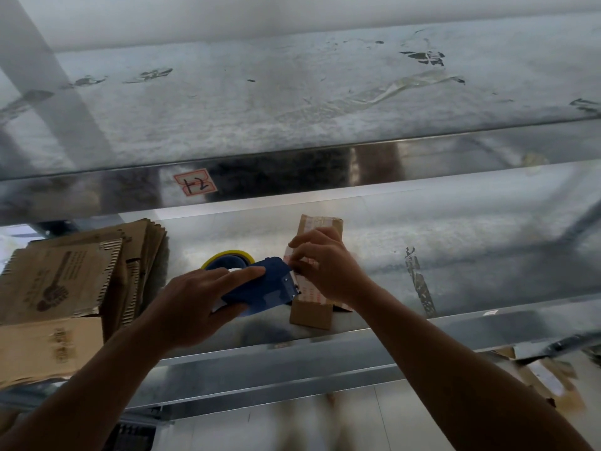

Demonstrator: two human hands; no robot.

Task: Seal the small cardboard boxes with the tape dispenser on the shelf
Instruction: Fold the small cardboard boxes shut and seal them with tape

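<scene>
A small long cardboard box (311, 315) lies on the metal shelf (455, 255), its top covered with printed tape. My left hand (198, 304) grips a blue tape dispenser (266, 288) with a yellow-rimmed roll (227, 255), its front end against the box's left side. My right hand (325, 265) rests on top of the box, fingertips pinching the tape beside the dispenser's blade. The middle of the box is hidden under my right hand.
A stack of flattened cardboard sheets (71, 284) lies on the left of the shelf. An upper shelf (292, 102) with a numbered label (195, 185) hangs above. More cardboard pieces (549, 379) lie on the lower level at right.
</scene>
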